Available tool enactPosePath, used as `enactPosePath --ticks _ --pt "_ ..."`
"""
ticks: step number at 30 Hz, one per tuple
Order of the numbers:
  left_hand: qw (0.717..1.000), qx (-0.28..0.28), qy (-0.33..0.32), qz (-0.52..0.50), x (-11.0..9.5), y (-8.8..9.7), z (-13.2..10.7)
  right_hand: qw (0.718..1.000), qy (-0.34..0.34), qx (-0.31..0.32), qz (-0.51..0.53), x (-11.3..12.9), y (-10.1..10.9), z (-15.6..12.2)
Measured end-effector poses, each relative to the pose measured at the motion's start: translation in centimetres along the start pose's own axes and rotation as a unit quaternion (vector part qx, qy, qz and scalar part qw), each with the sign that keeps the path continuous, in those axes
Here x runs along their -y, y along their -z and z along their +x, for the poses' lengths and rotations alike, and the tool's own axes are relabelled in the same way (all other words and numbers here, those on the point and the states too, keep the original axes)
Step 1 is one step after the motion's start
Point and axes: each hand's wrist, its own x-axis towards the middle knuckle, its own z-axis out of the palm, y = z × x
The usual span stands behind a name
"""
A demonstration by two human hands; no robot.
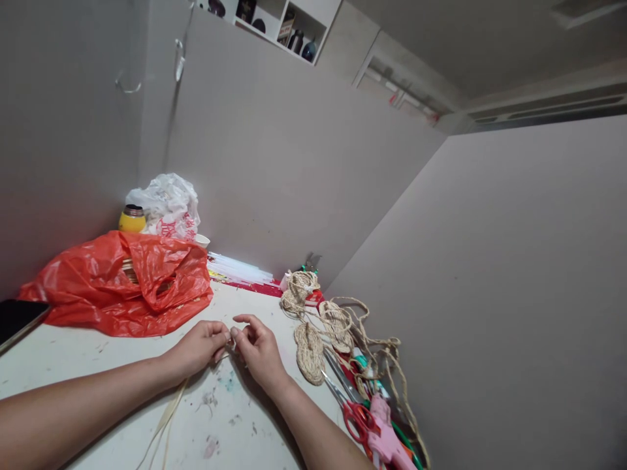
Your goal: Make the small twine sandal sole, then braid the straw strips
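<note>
My left hand (208, 343) is closed in a pinch on pale straw strands (169, 418), whose loose ends trail beneath my wrist toward the near edge of the table. Facing it, my right hand (257, 346) has thumb and fingers bent together at the same spot, with the index finger raised a little. The fingertips of both hands meet, and they mostly hide the gripped part. To the right of my right hand lies a flat braided straw sole shape (309, 352), apart from it.
A red plastic bag (181, 294) lies behind my left hand. On the right are more coiled braids (337, 324), red-handled scissors (360, 421) and a pink glue gun (386, 434). Glue sticks (240, 269) lie along the wall, and a dark phone (19, 320) is far left.
</note>
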Motion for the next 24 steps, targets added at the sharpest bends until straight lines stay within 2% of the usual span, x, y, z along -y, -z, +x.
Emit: enactPosePath --ticks 8,12,14,16,20,24 --pt "1.0 -0.003 0.012 0.0 -0.1 -0.1 0.0 0.999 -0.009 0.004 0.033 -0.2 -0.2 0.0" --pt "1.0 -0.004 0.015 -0.005 -0.4 -0.1 -0.2 0.995 -0.042 -0.012 0.09 0.1 -0.2 0.2" --pt "1.0 -0.001 0.019 -0.008 -0.5 -0.1 -0.2 0.988 -0.069 -0.048 0.129 0.0 0.2 0.6" --pt "1.0 -0.002 0.023 -0.011 -0.6 -0.2 -0.2 0.974 -0.093 -0.118 0.169 -0.4 1.0 1.2" --pt "0.999 -0.005 0.034 -0.013 -0.6 -0.2 -0.2 0.928 -0.132 -0.266 0.227 -1.8 3.6 2.5" --pt "0.999 0.0 0.038 -0.014 -0.7 -0.2 -0.2 0.896 -0.168 -0.307 0.273 -3.4 6.0 3.6"
